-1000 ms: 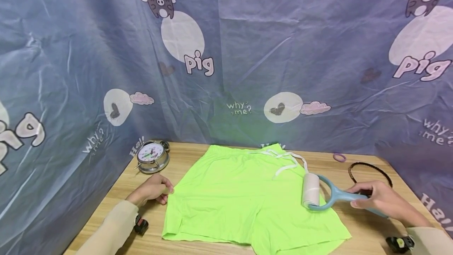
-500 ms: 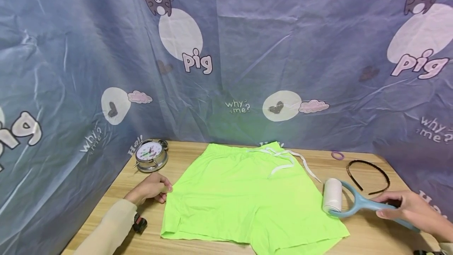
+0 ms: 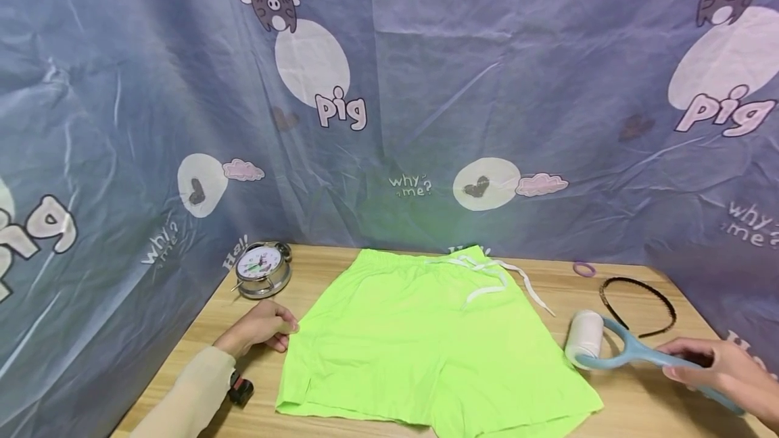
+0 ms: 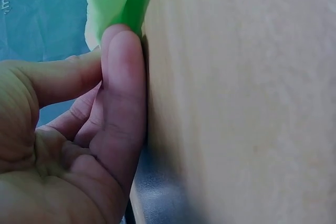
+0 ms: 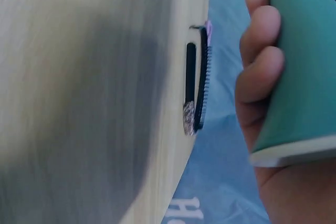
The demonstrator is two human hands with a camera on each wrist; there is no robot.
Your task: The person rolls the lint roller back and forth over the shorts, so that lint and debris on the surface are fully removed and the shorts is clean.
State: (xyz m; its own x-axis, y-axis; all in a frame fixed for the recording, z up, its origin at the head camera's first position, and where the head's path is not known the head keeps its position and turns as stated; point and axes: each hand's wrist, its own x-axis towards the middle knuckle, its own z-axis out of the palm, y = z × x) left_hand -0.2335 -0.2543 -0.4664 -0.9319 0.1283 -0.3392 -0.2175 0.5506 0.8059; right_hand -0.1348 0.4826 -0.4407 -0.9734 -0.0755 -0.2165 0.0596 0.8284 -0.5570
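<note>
Neon green shorts (image 3: 389, 336) lie spread flat on the wooden table, a white drawstring (image 3: 487, 269) trailing from the waistband. My left hand (image 3: 264, 326) pinches their left edge between thumb and fingers; in the left wrist view the green cloth (image 4: 118, 3) comes out above the fingertips. At the right, my right hand (image 3: 718, 367) grips the blue handle of a lint roller (image 3: 639, 351). Its white roll (image 3: 585, 338) is just beside the shorts' right edge; whether it touches the table is hard to tell. The right wrist view shows curled fingers (image 5: 262, 51) round the handle.
A twin-bell alarm clock (image 3: 263, 269) stands at the back left, beyond my left hand. A black headband (image 3: 639, 303) lies behind the lint roller, and a purple hair tie (image 3: 584, 269) sits farther back. A printed blue curtain (image 3: 414, 100) hangs behind the table.
My right hand has moved the lint roller rightward, off the shorts and past their right edge. The drawstring end that was by the roll now lies on the table. My left hand keeps its place.
</note>
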